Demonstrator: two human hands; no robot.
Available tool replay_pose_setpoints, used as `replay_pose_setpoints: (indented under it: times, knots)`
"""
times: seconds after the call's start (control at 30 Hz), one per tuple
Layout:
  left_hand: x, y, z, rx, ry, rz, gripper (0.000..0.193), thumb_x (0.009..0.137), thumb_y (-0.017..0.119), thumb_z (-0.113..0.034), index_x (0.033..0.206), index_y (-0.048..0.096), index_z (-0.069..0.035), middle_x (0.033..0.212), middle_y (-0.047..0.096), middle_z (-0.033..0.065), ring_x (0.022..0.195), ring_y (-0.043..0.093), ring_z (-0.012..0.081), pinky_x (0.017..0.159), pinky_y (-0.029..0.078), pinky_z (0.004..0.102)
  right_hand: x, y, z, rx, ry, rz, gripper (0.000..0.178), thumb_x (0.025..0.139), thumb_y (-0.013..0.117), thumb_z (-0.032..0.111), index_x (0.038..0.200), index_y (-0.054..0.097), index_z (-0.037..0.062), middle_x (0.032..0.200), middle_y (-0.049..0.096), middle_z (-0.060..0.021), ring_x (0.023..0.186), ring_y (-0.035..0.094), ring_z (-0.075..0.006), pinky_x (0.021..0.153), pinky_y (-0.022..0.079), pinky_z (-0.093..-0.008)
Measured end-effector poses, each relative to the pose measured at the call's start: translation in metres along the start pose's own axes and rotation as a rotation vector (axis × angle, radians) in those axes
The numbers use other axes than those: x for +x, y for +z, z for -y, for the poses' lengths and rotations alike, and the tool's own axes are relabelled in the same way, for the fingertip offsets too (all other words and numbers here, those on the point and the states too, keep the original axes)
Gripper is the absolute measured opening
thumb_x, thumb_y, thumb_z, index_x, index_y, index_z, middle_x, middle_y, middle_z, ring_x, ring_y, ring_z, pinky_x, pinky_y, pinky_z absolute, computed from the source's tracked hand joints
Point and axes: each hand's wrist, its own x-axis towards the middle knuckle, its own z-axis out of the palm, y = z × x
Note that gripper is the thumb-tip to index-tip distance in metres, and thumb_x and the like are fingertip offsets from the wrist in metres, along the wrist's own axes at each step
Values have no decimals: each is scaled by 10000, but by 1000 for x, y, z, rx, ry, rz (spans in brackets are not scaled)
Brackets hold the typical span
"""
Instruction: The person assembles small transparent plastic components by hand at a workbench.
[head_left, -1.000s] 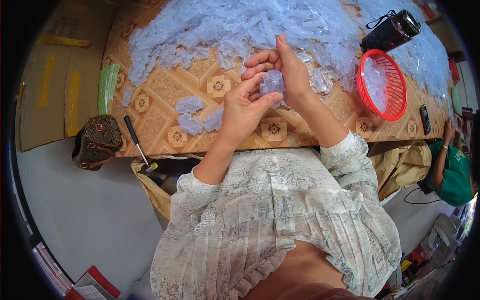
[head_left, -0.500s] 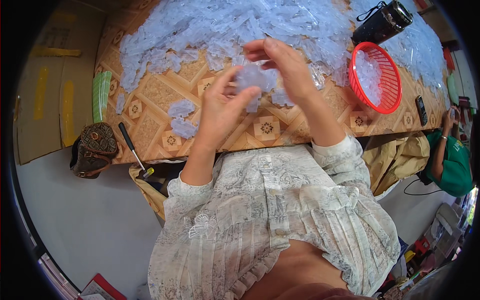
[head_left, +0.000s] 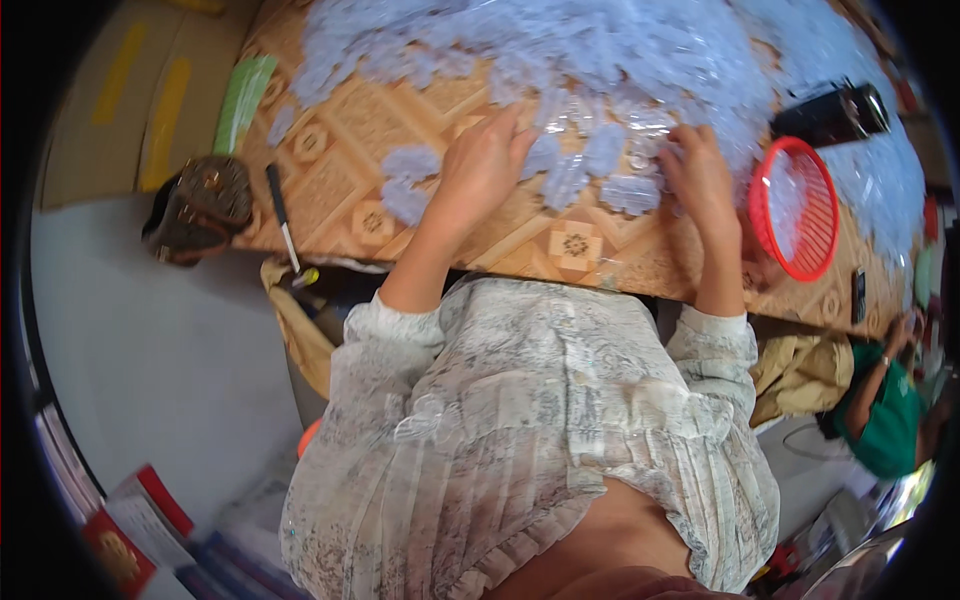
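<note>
My left hand is over the table beside the loose clear plastic pieces. Its thumb stands a little apart from the bent fingers, and no piece shows between them. To the right, my right hand is lowered with bent fingers at another clear plastic piece and the pieces around it. Its thumb and forefinger look apart, though blur softens the fingertips. A small group of clear pieces lies left of my left wrist.
A large heap of clear plastic pieces covers the table's far side. At right are a red basket holding pieces, a black flask and a phone. A hammer and brown bag lie left. A person in green sits right.
My hands have separated: the left moved away from the blurred clear piece it held, and the right came down to the right. The whole view has also shifted.
</note>
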Motion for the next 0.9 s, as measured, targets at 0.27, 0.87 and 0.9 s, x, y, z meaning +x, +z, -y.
replay_pose_setpoints:
  times: [0.27, 0.87, 0.9]
  knots:
    - [-4, -43, 24, -497, -267, -28, 297, 878, 583, -115, 1145, 630, 7, 908, 674, 179, 842, 651, 317, 775, 500, 347, 8, -3, 6, 538, 161, -95, 158, 916, 591, 167, 954, 565, 15, 854, 685, -139, 640, 635, -212, 572, 489, -334]
    - [-36, -46, 39, 223, 185, 276, 487, 687, 756, -188, 1100, 574, -4, 979, 559, 154, 996, 515, 347, 901, 411, 405, -9, 5, 98, 1602, 279, 392, 275, 936, 585, 111, 1190, 622, 10, 1049, 671, -91, 751, 538, -50, 583, 459, -172]
    - [-33, -53, 29, 196, 121, 280, 477, 712, 753, -187, 1106, 560, -1, 967, 579, 135, 962, 542, 319, 866, 432, 387, -10, 3, 99, 1573, 288, 384, 277, 934, 589, 112, 1193, 625, 22, 1019, 683, -80, 696, 507, -28, 533, 421, -155]
